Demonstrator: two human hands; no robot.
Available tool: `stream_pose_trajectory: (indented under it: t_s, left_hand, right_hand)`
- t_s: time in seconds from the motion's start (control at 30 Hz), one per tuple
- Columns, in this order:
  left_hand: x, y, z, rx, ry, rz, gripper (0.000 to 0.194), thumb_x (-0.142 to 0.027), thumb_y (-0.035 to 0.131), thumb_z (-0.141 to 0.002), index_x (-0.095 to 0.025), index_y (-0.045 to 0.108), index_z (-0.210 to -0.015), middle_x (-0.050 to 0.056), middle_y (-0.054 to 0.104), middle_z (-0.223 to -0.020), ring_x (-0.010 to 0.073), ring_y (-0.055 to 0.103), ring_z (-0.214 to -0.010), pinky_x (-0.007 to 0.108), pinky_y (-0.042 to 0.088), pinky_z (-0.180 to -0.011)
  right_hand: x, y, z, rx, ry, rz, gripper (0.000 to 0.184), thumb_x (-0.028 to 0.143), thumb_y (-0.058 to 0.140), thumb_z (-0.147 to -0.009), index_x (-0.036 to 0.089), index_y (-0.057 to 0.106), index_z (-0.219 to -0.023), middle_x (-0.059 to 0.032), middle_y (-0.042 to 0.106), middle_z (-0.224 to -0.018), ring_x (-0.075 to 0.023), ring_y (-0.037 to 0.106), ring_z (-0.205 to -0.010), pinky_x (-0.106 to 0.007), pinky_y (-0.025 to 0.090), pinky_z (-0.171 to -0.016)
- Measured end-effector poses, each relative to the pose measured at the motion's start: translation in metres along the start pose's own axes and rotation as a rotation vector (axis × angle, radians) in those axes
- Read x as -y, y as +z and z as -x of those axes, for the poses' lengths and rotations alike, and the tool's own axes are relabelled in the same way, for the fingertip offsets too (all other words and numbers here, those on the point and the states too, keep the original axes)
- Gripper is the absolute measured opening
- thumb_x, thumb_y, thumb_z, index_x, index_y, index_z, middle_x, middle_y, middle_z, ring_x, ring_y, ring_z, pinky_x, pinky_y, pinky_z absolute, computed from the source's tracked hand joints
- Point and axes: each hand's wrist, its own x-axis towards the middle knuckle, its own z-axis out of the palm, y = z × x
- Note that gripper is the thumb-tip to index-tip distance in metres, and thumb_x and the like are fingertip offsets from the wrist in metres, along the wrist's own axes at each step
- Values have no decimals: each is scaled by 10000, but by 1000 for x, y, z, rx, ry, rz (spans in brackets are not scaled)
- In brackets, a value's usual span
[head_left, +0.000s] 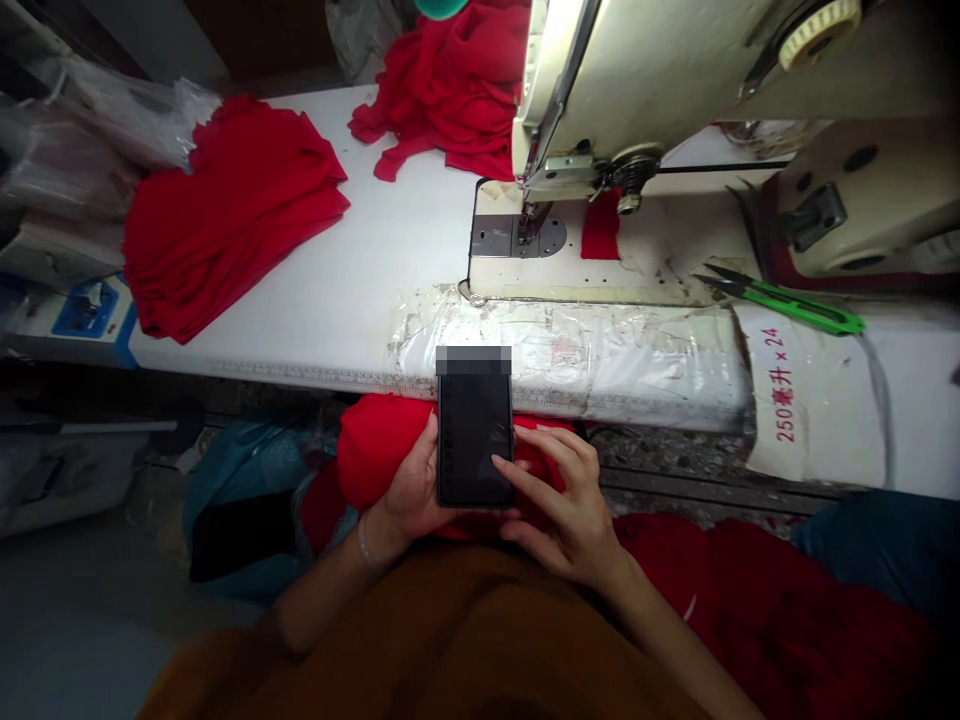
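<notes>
A dark smartphone (475,440) is held upright in front of my body, just below the table's front edge. My left hand (415,480) grips it along its left side and from beneath. My right hand (566,500) is on the phone's right side, fingers spread, with the index fingertip at the screen. Red cloth (379,445) lies on my lap behind the phone. The screen is mostly dark, and its top strip is blurred out.
A sewing machine (645,90) stands at the back right. Green thread snips (795,303) lie on the table (375,260) near a piece of cardboard (817,400). Red fabric (232,220) is stacked at the left, and a loose red heap (457,90) sits behind.
</notes>
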Motion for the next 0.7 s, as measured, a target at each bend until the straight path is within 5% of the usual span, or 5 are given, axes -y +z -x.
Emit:
stream_pose_trajectory:
  t_s: [0.33,0.53,0.7]
  left_hand:
    - [0,-2,-1,-46,44,-30,734,-567,143,-1021,-87,601,-1337,175,655,-1278,295,565,-1272,475,348,-1145]
    - [0,-2,0,-27,-2,-34,736,-580,140,-1016,-106,593,-1351,179,677,-1236,315,644,-1156,513,408,-1080]
    - [0,1,-1,-16,33,-42,779,-567,82,-1017,-88,611,-1329,166,681,-1235,274,609,-1217,423,388,-1112]
  right_hand:
    - [-3,1,-6,38,43,35,573,530,558,-910,242,514,-1403,-173,410,-1432,-361,398,-1276,-596,390,-1017]
    - [-8,6,-16,14,103,119,597,509,494,-945,237,431,-1472,-179,340,-1471,-370,376,-1291,-605,352,-1042]
    - [-4,4,-11,-13,69,81,603,530,474,-949,247,420,-1479,-170,378,-1445,-359,410,-1269,-580,372,-1037]
